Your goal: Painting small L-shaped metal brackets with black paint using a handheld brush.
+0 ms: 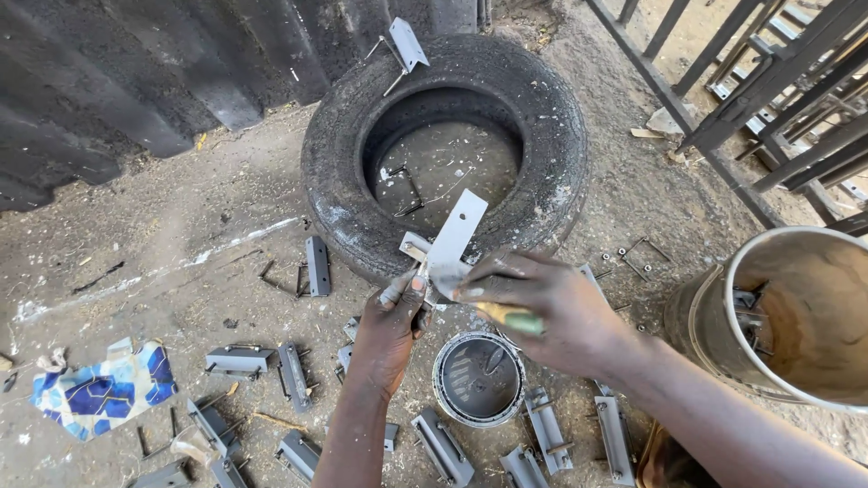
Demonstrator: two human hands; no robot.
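Observation:
My left hand pinches the lower end of a grey-painted flat metal bracket that stands tilted in front of an old tyre. My right hand grips a paintbrush with a yellow-green handle, its bristle end against the bracket's lower part. Directly below both hands sits an open round tin of grey paint on the ground.
Several grey-painted latch pieces lie scattered on the sandy ground, one resting on the tyre's far rim. A large rusty bucket holding metal parts stands at right. A blue patterned cloth lies at left. Metal frames lean at top right, corrugated sheeting at top left.

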